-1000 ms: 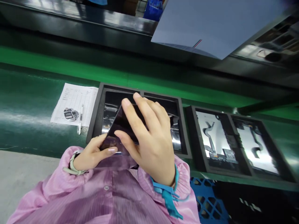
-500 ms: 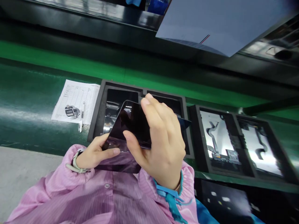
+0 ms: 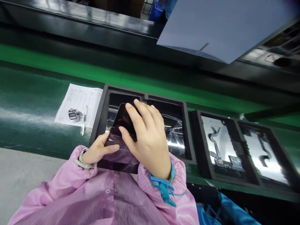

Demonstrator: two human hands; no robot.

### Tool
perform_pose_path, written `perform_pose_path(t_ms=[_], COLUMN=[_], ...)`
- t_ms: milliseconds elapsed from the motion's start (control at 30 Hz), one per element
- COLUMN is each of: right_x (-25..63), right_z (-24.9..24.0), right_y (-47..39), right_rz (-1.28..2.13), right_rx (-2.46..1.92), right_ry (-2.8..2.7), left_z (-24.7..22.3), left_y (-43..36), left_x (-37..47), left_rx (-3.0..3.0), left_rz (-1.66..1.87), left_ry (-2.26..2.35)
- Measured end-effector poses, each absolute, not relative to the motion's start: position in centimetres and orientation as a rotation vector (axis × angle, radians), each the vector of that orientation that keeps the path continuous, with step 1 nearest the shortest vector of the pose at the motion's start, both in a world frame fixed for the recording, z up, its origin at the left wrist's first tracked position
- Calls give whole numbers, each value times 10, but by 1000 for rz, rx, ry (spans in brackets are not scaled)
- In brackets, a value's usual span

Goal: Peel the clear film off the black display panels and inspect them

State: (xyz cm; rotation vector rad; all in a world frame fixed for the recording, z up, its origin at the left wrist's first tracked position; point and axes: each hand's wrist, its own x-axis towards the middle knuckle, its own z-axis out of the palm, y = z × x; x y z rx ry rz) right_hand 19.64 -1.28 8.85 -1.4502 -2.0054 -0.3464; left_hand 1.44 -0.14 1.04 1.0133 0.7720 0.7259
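A dark, glossy screen panel [image 3: 123, 125] with rounded corners is tilted in front of my chest, its surface reflecting the pink sleeves. My left hand [image 3: 99, 149] grips its left edge, thumb on the face and fingers behind. Over the right part of the panel lies my right hand [image 3: 150, 136], fingers stretched and apart; its fingertips are by the far edge, and whether they press on the glass I cannot tell. The hand hides the panel's right side. Beneath is a black foam tray [image 3: 191, 147] with two compartments, a glossy dark panel [image 3: 174, 125] lying in the right one.
To the right, a second black tray [image 3: 246, 150] holds panels with ribbon cables showing. On the left, a printed form [image 3: 77, 92] bears a tally counter [image 3: 74, 115] and a pen [image 3: 83, 120]. A white board [image 3: 211, 25] hangs over the green bench [image 3: 30, 93] at upper right.
My right hand has moved left across the panel, uncovering more of the tray's right compartment. The dark blue corner that stuck out right of that hand no longer shows.
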Motion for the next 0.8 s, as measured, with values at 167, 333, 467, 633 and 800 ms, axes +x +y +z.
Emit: perform_pose_path(t_ms=[167,333,467,633,800], right_x=[194,195,196,196,194], right_z=[81,72,67,64,64], right_y=[-4,-1,0,1,2], right_rz=[-400,-328,-269,-216,-215], right_rx=[-1476,-1411,-1379,-1356,-1360], right_ry=[-2033,-2000,-1971,-1949,-1960], left_z=[8,4,2,1,4], left_y=[0,0,1,1,1], left_x=[18,19,18,17,17], left_rx=[1047,1013,1016,1004,977], left_rz=[797,811,811,806,802], left_ry=[780,807,783,784,810])
